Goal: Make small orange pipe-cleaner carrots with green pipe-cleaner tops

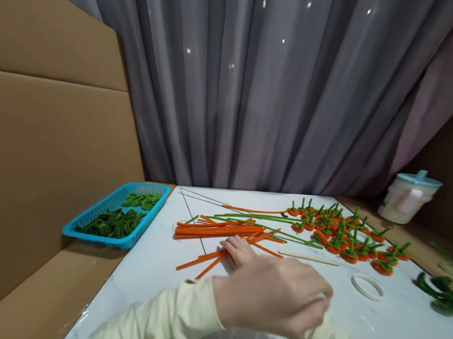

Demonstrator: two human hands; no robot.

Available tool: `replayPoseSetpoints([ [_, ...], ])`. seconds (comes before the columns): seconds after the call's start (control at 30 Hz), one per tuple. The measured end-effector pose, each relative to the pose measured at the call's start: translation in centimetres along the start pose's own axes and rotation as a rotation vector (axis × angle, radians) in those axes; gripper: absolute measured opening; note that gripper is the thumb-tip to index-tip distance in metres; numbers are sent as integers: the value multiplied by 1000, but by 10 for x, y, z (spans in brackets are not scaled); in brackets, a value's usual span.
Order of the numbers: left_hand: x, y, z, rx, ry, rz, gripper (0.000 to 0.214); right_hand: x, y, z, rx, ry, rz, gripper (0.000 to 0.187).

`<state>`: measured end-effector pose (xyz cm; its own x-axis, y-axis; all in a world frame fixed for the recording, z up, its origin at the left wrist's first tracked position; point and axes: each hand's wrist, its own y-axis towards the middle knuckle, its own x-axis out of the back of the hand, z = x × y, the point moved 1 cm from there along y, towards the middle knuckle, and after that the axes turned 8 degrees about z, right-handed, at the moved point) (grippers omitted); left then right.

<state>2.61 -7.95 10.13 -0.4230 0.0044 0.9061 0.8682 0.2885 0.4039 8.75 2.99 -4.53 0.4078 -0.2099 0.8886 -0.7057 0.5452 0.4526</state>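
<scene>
My left hand (274, 296) reaches across the front from the left, its fingers curled closed near my right forearm. A small whitish bit shows between them; I cannot make out what it is. Partly hidden behind it, my right hand (240, 250) lies over the loose orange pipe cleaners, fingers stretched out and touching them. A thick bundle of orange pipe cleaners (214, 228) lies just beyond. Green pipe cleaners (256, 218) spread to its right. On the right of the table stand many small orange pipe-cleaner shapes with green stems (337, 240).
A blue basket (123, 243) with green leaf-like pieces stands at the left by a cardboard wall (38, 137). At right are a thin wooden stick (311, 258), a white ring (368, 287), dark green pieces (440, 293) and a lidded jar (408, 200). A grey curtain (237, 75) hangs behind.
</scene>
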Motion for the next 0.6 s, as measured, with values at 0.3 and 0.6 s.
replayPoseSetpoints([
  [0.3,-102,-49,12,-432,99,149,26,33,-19,-9,85,-251,-17,36],
  [0.6,-97,-60,36,441,-459,-105,36,124,-54,-3,-446,499,124,23],
])
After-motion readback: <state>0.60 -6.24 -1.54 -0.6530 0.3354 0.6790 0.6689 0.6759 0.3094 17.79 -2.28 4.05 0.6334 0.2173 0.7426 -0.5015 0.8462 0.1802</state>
